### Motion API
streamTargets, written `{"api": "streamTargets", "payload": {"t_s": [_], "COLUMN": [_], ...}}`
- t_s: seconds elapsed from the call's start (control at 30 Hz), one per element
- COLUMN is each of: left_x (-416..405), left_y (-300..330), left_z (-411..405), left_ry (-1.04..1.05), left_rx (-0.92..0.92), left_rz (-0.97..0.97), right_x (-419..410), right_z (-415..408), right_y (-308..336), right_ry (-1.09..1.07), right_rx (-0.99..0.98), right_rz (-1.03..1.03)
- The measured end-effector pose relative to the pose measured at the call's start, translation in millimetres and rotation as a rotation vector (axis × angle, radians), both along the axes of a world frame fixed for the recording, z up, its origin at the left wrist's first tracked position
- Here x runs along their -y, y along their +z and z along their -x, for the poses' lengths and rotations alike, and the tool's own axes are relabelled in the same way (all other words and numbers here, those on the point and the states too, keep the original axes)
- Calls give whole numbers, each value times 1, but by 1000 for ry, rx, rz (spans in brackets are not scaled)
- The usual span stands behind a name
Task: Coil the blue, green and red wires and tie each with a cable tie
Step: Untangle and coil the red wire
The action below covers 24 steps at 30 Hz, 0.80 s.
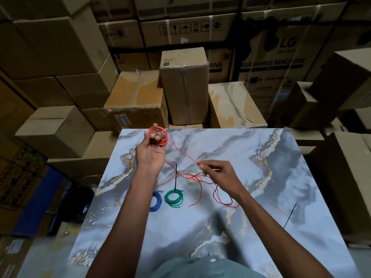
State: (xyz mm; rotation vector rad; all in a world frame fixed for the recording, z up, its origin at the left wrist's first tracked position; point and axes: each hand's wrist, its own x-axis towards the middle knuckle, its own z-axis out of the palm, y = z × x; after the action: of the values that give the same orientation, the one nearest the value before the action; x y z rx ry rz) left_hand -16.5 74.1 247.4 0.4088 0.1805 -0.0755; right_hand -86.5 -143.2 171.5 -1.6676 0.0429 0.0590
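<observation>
My left hand [151,151] is raised over the far left of the marble table [261,187], with loops of red wire [163,137] wound around its fingers. From those loops a taut red strand runs down to my right hand [217,176], which pinches it. More loose red wire [218,197] trails over the table below my right hand. A coiled blue wire [157,201] and a coiled green wire [173,199] lie side by side. A black cable tie [175,177] stands up from the green coil. Another black cable tie [290,215] lies at the right.
A small round green and red object [192,178] lies under the loose wire near my right hand. Stacked cardboard boxes [184,87] surround the table at the back and both sides. A dark object [80,203] sits on the floor to the left.
</observation>
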Motion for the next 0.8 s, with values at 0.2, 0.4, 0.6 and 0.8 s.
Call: {"api": "streamTargets", "payload": {"t_s": [0.2,0.4,0.6,0.8], "left_x": [9,17,22,18], "left_y": [-24,-46,-46,-33], "left_z": [-1,25,54,44], "left_ry": [255,99,-254,-270], "left_rx": [-26,293,410,430], "left_rz": [-630,-1368,-1323,-1383], "right_x": [-20,-21,12,36], "right_z": [21,4,-39,-58], "right_y": [41,105,117,82], "right_ry": [382,326,244,320], "right_rx": [164,422,486,13], "right_rz": [558,695,833,264]}}
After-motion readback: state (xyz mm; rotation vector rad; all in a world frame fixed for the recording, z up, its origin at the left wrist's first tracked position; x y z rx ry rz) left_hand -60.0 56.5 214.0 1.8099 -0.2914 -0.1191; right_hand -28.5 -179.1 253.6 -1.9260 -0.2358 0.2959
